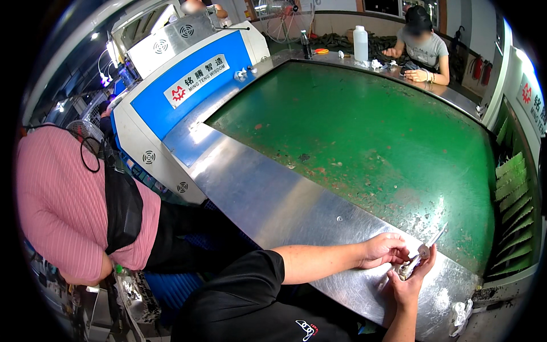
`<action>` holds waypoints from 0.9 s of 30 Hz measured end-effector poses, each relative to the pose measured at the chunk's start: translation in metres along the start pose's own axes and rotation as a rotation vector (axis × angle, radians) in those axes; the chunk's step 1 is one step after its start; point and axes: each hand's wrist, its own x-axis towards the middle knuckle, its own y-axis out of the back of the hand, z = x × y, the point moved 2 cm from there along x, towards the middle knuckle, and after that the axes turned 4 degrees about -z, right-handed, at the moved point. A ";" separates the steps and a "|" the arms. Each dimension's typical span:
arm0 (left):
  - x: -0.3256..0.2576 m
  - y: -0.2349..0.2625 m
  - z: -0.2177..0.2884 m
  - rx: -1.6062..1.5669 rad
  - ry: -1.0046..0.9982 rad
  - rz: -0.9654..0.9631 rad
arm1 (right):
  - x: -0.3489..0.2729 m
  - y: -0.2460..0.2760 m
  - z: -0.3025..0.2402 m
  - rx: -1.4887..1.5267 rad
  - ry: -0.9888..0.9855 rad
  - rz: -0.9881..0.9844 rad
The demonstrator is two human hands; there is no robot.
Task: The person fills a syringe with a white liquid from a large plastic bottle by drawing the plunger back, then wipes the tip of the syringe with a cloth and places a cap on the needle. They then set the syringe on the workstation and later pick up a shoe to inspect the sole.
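Note:
Over the steel ledge at the lower right, my two hands are close together. In my right hand (409,285) is a slim tool with a pointed metal blade (439,235); a small brownish round part (424,251) shows at its middle. Its exact kind is not clear. A small pale piece (404,270) sits between the hands, partly hidden by fingers. My left hand (383,251) has its fingers curled in beside this piece, and what they grip, if anything, is hidden.
The steel ledge (273,202) borders a green conveyor belt (364,142) with scraps. Green strip curtains (513,199) hang at right. A crumpled white wad (460,316) lies near the ledge's corner. Across the belt sits a person (424,51) near a white bottle (360,43); another in pink (68,194) stands left.

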 end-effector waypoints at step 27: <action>-0.004 -0.001 0.007 0.074 0.001 0.008 | 0.011 0.013 -0.010 0.321 -0.102 0.165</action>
